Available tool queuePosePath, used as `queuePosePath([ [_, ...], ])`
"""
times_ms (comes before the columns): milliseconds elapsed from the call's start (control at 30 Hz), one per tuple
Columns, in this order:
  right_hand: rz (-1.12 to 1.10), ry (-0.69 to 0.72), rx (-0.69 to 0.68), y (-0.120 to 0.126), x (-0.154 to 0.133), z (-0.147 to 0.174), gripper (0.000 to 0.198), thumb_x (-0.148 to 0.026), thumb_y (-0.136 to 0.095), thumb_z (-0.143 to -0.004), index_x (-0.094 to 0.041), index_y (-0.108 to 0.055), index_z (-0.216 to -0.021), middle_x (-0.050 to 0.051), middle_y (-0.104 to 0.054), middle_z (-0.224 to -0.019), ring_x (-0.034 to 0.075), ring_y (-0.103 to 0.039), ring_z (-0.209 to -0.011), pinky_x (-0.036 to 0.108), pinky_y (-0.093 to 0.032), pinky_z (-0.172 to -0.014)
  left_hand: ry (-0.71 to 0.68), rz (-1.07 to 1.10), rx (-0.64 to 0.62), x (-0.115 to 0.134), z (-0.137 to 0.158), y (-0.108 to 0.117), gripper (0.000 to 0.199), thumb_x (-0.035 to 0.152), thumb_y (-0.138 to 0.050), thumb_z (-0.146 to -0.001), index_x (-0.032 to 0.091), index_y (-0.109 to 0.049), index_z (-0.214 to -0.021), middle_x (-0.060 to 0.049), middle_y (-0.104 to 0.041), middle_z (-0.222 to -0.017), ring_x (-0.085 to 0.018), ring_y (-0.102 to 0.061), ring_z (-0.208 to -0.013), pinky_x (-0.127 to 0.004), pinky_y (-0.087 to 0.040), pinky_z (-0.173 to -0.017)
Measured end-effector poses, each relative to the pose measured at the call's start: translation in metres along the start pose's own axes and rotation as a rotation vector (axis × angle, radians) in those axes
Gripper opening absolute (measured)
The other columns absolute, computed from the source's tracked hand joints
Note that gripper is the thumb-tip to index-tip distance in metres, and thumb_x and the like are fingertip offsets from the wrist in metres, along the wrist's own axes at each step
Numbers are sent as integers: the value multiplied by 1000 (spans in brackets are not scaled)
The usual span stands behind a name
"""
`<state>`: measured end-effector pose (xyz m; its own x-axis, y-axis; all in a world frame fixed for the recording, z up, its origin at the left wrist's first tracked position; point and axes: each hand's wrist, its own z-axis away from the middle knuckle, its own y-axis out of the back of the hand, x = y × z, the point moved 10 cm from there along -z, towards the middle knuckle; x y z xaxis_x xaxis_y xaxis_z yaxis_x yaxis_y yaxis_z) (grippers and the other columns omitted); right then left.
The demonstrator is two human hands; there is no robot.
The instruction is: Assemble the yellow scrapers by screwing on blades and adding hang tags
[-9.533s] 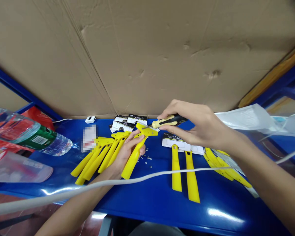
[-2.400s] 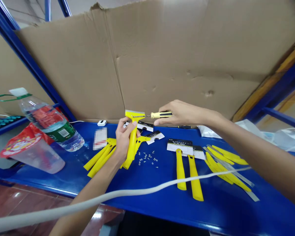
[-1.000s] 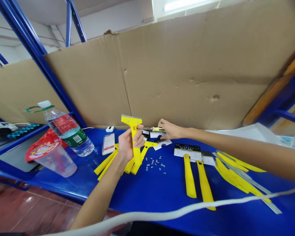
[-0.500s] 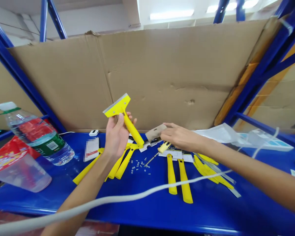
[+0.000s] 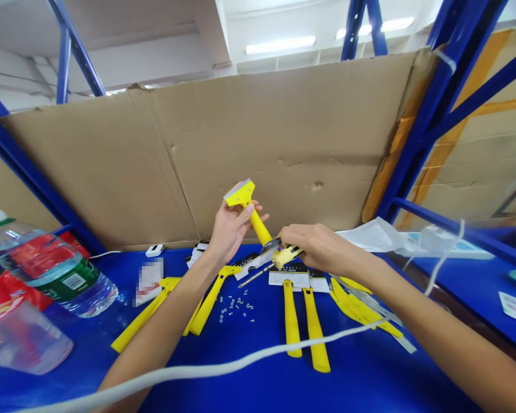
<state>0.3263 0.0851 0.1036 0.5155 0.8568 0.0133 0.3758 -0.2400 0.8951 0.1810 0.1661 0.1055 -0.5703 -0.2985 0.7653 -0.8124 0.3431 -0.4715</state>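
My left hand is closed around the neck of a yellow scraper, its blade end up and its handle slanting down to the right. My right hand grips a screwdriver with a yellow and black handle, its shaft pointing down and left over the table. A dark card is at my right fingertips, by the lower end of the scraper's handle; whether it touches the handle is hard to tell. Small screws and nuts lie scattered below the screwdriver tip.
Yellow scraper handles lie on the blue table, with printed cards behind them. Yellow blade-holder pieces are piled at right. A water bottle and a plastic cup stand left. A white cable crosses in front.
My left hand has brought the scraper rightwards, toward my right hand. The card in my right fingers has turned and now meets the handle's end in view. The screwdriver has lifted from the screws.
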Motion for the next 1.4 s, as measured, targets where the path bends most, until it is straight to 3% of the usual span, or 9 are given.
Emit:
queuePosePath([
  [167, -213, -78, 44, 1, 23, 3, 26, 2, -51, -83, -23, -51, -91, 0, -63, -85, 15, -54, -74, 29, -32, -68, 110, 68, 101, -19, -4, 19, 76, 1, -83, -87, 36, -57, -149, -1, -70, -109, -16, -73, -96, -54, -64, -108],
  [367, -356, -176, 46, 12, 53, -9, 19, -18, -65, -96, -22, -53, -81, -3, -60, -74, 13, -49, -67, 28, -31, -64, 346, 130, 358, -62, -2, 61, 52, -1, -77, -90, 24, -60, -132, -1, -74, -97, -15, -77, -87, -30, -66, -84],
  [467, -364, -198, 58, 19, 61, -12, 22, -29, -71, -98, -22, -57, -83, -3, -62, -74, 13, -50, -66, 28, -31, -64, 426, 106, 400, -79, 3, 68, 43, 2, -83, -87, 19, -65, -122, -3, -76, -92, -14, -75, -77, -25, -61, -73],
  [633, -365, -234, 45, 20, 67, -6, 25, -34, -75, -98, -21, -58, -83, -3, -63, -75, 13, -49, -67, 28, -31, -63, 502, 44, 315, -91, 12, 54, 58, 3, -89, -78, 19, -71, -130, -8, -83, -103, -17, -76, -80, -26, -59, -74],
  [800, -366, -184, 92, 22, 62, -8, 27, -35, -73, -99, -21, -57, -83, -1, -62, -81, 15, -50, -72, 30, -34, -67, 411, -168, -6, -75, 12, 17, 59, 21, -90, -79, 24, -75, -137, -6, -84, -115, -22, -78, -95, -28, -59, -79],
  [1033, -348, -33, 195, 36, 43, -11, 16, -15, -71, -92, -22, -60, -82, 10, -73, -107, 28, -63, -113, 40, -47, -96, 295, -533, -309, -58, 18, -11, 44, 31, -96, -75, 17, -85, -115, -7, -85, -100, -31, -77, -104, -40, -61, -97],
  [1167, -404, -81, 196, 41, 42, -9, 12, -17, -71, -94, -21, -63, -85, 8, -70, -108, 22, -66, -95, 36, -49, -85, 260, -578, -276, -49, 15, -10, 48, 24, -101, -67, 19, -86, -112, -7, -85, -100, -34, -77, -111, -46, -61, -103],
  [1267, -354, -91, 250, 51, 41, -7, 14, -12, -68, -91, -21, -62, -82, 7, -67, -110, 22, -64, -97, 36, -48, -86, 185, -480, -172, -42, 12, -5, 48, 20, -101, -69, 24, -85, -114, -8, -84, -110, -32, -75, -121, -44, -59, -106],
  [1400, -277, -63, 355, 62, 42, -2, 18, -12, -70, -91, -22, -59, -80, 8, -64, -118, 23, -63, -108, 39, -48, -93, 171, -173, 6, -47, 15, 5, 55, 47, -96, -82, 27, -78, -130, -11, -81, -127, -31, -72, -129, -41, -59, -105],
])
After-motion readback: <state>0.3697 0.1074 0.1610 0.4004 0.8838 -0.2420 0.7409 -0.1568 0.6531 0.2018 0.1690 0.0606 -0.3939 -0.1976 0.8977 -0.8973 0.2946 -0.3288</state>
